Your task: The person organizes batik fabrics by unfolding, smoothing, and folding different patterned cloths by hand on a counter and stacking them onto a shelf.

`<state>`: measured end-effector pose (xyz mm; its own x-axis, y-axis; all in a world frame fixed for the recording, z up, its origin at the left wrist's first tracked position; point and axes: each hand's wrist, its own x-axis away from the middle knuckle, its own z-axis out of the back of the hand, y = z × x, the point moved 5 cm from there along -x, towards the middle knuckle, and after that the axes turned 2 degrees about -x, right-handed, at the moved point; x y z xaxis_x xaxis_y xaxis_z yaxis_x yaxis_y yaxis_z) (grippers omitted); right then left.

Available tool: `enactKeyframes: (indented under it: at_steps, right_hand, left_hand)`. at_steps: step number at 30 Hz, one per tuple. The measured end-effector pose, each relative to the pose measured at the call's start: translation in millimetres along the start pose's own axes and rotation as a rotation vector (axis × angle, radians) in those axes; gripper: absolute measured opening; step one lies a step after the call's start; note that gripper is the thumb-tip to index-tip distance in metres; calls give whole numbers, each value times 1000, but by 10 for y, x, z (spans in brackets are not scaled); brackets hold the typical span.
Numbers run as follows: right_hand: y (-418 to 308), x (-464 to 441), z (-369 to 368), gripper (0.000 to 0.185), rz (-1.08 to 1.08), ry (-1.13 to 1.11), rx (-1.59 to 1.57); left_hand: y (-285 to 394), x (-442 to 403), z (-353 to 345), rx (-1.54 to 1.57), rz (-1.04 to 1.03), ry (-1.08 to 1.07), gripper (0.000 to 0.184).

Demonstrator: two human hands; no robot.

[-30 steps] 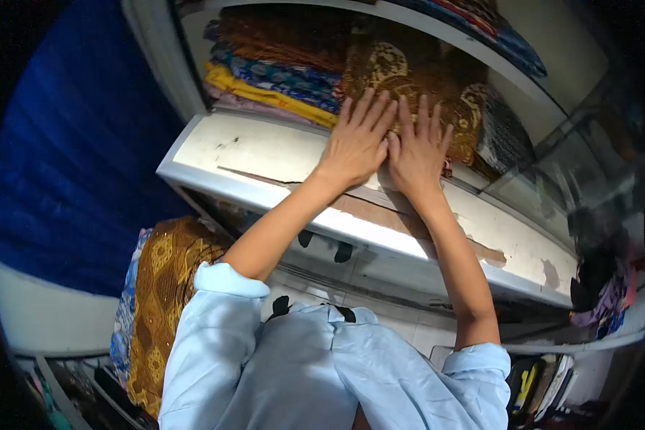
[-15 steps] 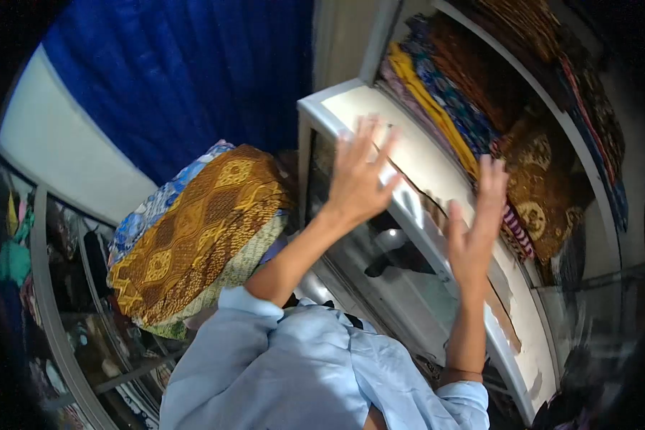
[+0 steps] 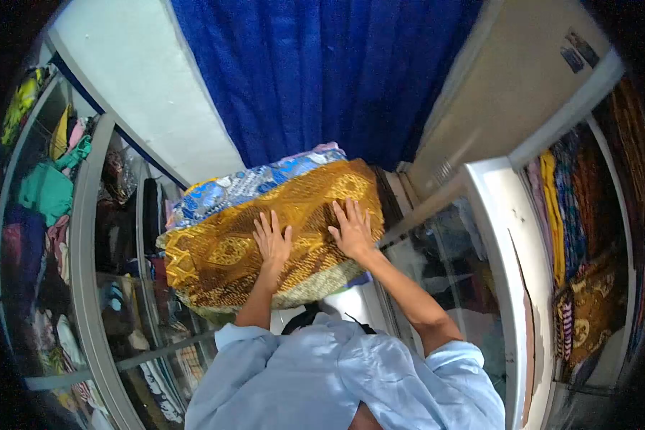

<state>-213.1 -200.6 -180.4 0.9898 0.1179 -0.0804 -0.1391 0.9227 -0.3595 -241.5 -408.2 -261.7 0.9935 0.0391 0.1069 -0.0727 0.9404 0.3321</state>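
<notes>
A brown and gold batik cloth lies on top of a pile of patterned fabrics in front of me. Both hands rest on it, palms down and fingers spread. My left hand is left of the cloth's middle; my right hand lies toward its right end. Behind the brown cloth a blue and white patterned cloth shows. Along the near edge a pale green patterned cloth peeks out. What the pile stands on is mostly hidden.
A blue curtain hangs behind the pile. On the left stands a glass cabinet with garments inside. The right side has a white-topped glass counter and shelves of folded cloths.
My view has turned right to left, so the pile is now central. Both hands have gone from above the white counter down onto the brown batik cloth.
</notes>
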Motion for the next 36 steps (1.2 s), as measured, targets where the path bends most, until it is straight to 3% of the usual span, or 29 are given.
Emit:
enactKeyframes:
  at_steps: [5, 8, 11, 14, 17, 20, 22, 25, 28, 31, 32, 35, 36]
  right_hand:
    - [-416, -539, -419, 64, 74, 206, 12]
    - [-327, -504, -949, 61, 130, 25, 280]
    - [-191, -611, -825, 59, 120, -1, 179]
    - [327, -688, -655, 58, -316, 242, 35]
    - [220, -761, -809, 59, -424, 325, 189]
    - [-651, -705, -1183, 63, 93, -70, 302]
    - [-1033, -487, -1301, 62, 445, -142, 364]
    - [-719, -640, -1152, 61, 443, -20, 55]
    - [-9, -761, -737, 62, 60, 152, 55]
    - [422, -734, -546, 62, -155, 223, 59]
    - [516, -738, -522, 62, -194, 239, 55]
    - [816, -770, -529, 62, -489, 206, -52]
    - [1010, -763, -539, 61, -626, 119, -149]
  left_hand:
    - [-250, -11, -222, 4, -62, 28, 68]
    - [-310, 15, -202, -20, -131, 35, 67]
    - [-457, 92, -72, -42, -126, 74, 70]
    - [-671, 141, -100, -20, -134, 182, 73]
    - [-619, 134, -115, -79, -106, 188, 73]
    - [-610, 118, -170, -109, -48, 185, 72]
    - [-651, 163, -166, -77, -79, 174, 71]
    - [-741, 143, -127, -64, -93, 127, 71]
    - [-710, 87, -125, -98, -62, 70, 72]
    - [-281, -77, -22, -165, -61, 259, 72]
    - [-48, -177, -12, -128, -193, 307, 71]
    - [812, -422, 84, -148, -441, 186, 71]
    - [930, -471, 7, -144, -443, 137, 71]
